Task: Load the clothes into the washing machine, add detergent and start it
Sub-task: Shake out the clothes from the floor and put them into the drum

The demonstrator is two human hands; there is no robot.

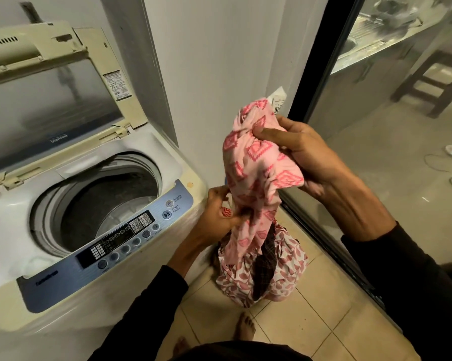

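- Head view: a pink patterned garment [256,162] is held up in the air to the right of the washing machine [89,204], above the tiled floor [311,321].
- Right hand [305,155] grips the garment's upper end, thumb pressed across the fabric and fingers curled beneath it; a white tag [278,100] sticks up at the top edge.
- Left hand [219,212] pinches the garment lower down, fingers closed on the cloth, just beside the machine's front right corner.
- The garment's lower end trails into a pile of clothes [264,269] on the floor: a white piece with pink leaf print and a dark checked piece.
- The top-loader's lid [50,100] stands raised; the drum [102,204] is exposed, its contents not discernible.
- Control panel [120,238] runs along the front edge, with power and start/pause buttons at its right end.
- A glass sliding door [376,126] stands to the right; 1 wooden stool [436,79] is visible beyond it.
- 2 bare feet [243,327] appear at the bottom of the frame.
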